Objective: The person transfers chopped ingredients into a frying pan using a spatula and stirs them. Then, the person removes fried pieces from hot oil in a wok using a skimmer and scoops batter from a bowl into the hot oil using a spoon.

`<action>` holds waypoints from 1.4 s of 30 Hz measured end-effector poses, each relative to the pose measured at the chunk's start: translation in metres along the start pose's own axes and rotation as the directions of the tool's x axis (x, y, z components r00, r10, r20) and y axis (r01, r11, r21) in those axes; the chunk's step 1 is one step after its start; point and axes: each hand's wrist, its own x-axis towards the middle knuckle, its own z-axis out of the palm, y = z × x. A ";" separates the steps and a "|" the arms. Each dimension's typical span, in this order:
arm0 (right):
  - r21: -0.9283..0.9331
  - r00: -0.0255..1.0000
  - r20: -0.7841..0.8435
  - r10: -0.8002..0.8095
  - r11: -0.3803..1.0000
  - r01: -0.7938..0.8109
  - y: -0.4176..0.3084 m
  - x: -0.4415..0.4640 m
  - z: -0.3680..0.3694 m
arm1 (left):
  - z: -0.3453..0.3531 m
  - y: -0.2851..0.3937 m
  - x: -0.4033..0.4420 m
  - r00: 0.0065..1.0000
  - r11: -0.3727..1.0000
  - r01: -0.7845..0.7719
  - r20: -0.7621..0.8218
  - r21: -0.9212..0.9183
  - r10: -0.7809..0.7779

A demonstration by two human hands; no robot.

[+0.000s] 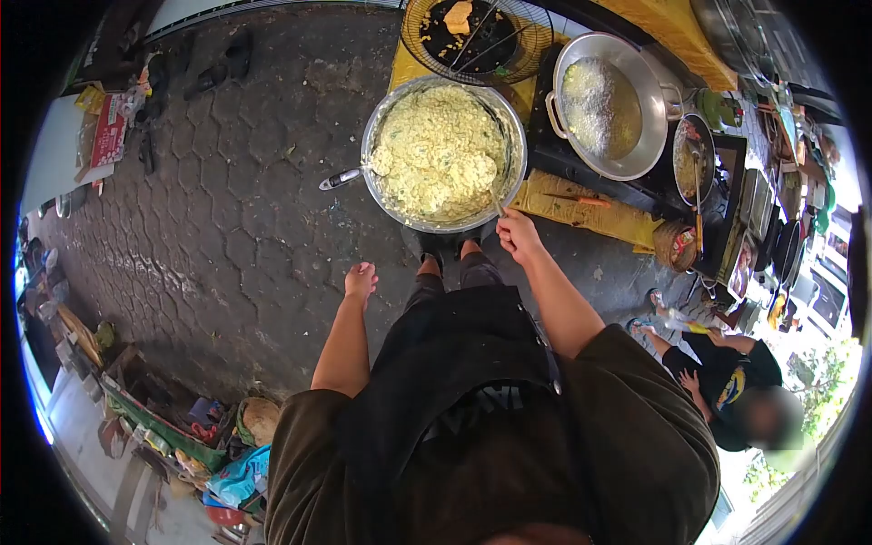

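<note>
A large metal basin (371,123) is heaped with thick, pale yellow batter (436,150) flecked with green. My right hand (518,236) is closed around a spoon (498,202) at the basin's near right rim, its far end in the batter. Lower left of the basin, my left hand (361,280) hangs in the air with its fingers curled in and nothing visible in them. Over the basin's left rim sticks out the dark handle of another utensil (341,179).
A two-handled wok (563,109) of foaming oil stands right of the basin, beyond it a smaller pan (688,182) with a ladle. Behind is a wire basket (413,41) holding a fried piece (458,16). Another person (727,372) is at the right.
</note>
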 end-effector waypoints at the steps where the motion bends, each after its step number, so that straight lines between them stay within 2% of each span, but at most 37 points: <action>1: 0.001 1.000 0.000 -0.001 1.000 0.001 -0.001 -0.009 -0.004 | 0.001 0.003 -0.002 1.000 1.000 0.003 0.006 0.012 -0.003; 4: 0.186 0.984 0.173 0.046 0.979 -0.078 -0.003 -0.029 -0.012 | 0.002 0.011 -0.005 1.000 0.999 -0.018 0.002 0.049 0.018; 8: 0.229 0.980 0.194 0.043 0.969 -0.088 -0.007 -0.040 -0.013 | 0.000 0.015 -0.004 0.999 0.993 -0.041 0.013 0.113 0.039; 10: -0.185 0.988 0.113 -0.102 0.975 0.122 -0.001 -0.034 -0.015 | 0.000 0.016 -0.003 0.999 0.989 -0.054 0.005 0.134 0.054; 11: -0.181 0.988 0.115 -0.101 0.976 0.120 0.002 -0.028 -0.015 | 0.000 0.014 -0.003 0.998 0.987 -0.059 0.000 0.152 0.060; 13: -0.523 0.981 0.001 -0.195 0.836 0.167 0.014 -0.004 -0.022 | 0.001 0.018 -0.010 0.998 0.984 -0.060 0.003 0.165 0.060; 15: -0.554 0.991 -0.002 -0.132 0.825 0.109 0.025 0.006 -0.030 | 0.001 0.018 -0.010 0.998 0.982 -0.057 0.001 0.181 0.058; 17: -0.734 0.988 0.147 -0.050 0.663 0.143 0.034 0.007 -0.035 | 0.000 0.013 -0.004 0.998 0.989 -0.052 0.029 0.141 0.048; 18: -0.820 0.967 0.203 -0.152 0.513 0.253 0.043 0.006 -0.039 | 0.001 0.014 -0.005 0.999 0.988 -0.046 0.024 0.145 0.043; 19: -0.819 0.968 0.203 -0.145 0.516 0.249 0.051 0.009 -0.040 | 0.001 0.014 -0.006 0.998 0.988 -0.059 0.033 0.142 0.054; 21: -0.841 0.873 0.334 -0.357 0.306 0.446 0.058 0.009 -0.036 | 0.002 0.014 -0.009 0.997 0.988 -0.067 0.045 0.139 0.062; 22: -0.842 0.875 0.331 -0.354 0.308 0.443 0.056 0.006 -0.033 | 0.003 0.014 -0.010 0.997 0.987 -0.066 0.039 0.144 0.061; 24: -0.851 0.942 0.286 -0.173 0.406 0.333 0.041 0.003 -0.022 | 0.004 0.018 -0.013 0.997 0.987 -0.071 0.035 0.145 0.067; 25: -0.853 0.943 0.286 -0.173 0.403 0.333 0.031 0.002 -0.016 | 0.005 0.018 -0.016 0.998 0.987 -0.059 0.031 0.148 0.055; 26: -0.796 0.969 0.235 0.073 0.587 0.149 0.022 0.003 -0.010 | 0.006 0.019 -0.018 0.999 0.987 -0.047 0.025 0.151 0.043; 27: -0.709 0.922 0.221 0.319 0.701 -0.073 0.014 0.003 -0.005 | 0.006 0.017 -0.016 0.999 0.988 -0.048 0.024 0.150 0.045; 28: -0.710 0.921 0.223 0.320 0.700 -0.072 0.008 -0.002 -0.004 | 0.006 0.013 -0.014 0.998 0.988 -0.054 0.038 0.142 0.049; 30: -0.504 0.850 0.348 0.396 0.843 -0.187 -0.005 -0.010 -0.001 | 0.004 0.013 -0.014 0.997 0.989 -0.063 0.045 0.134 0.058; 34: -0.531 0.866 0.354 0.354 0.838 -0.126 -0.019 -0.026 0.003 | 0.003 0.019 -0.024 0.998 0.993 -0.060 0.019 0.104 0.058; 40: -0.446 0.878 0.398 0.266 0.892 -0.068 -0.053 -0.053 -0.005 | -0.006 0.019 -0.031 0.996 0.991 -0.081 0.031 0.106 0.079; 42: -0.345 0.883 0.400 0.247 0.933 -0.104 -0.073 -0.063 -0.018 | -0.006 0.016 -0.027 0.997 0.993 -0.072 0.015 0.093 0.071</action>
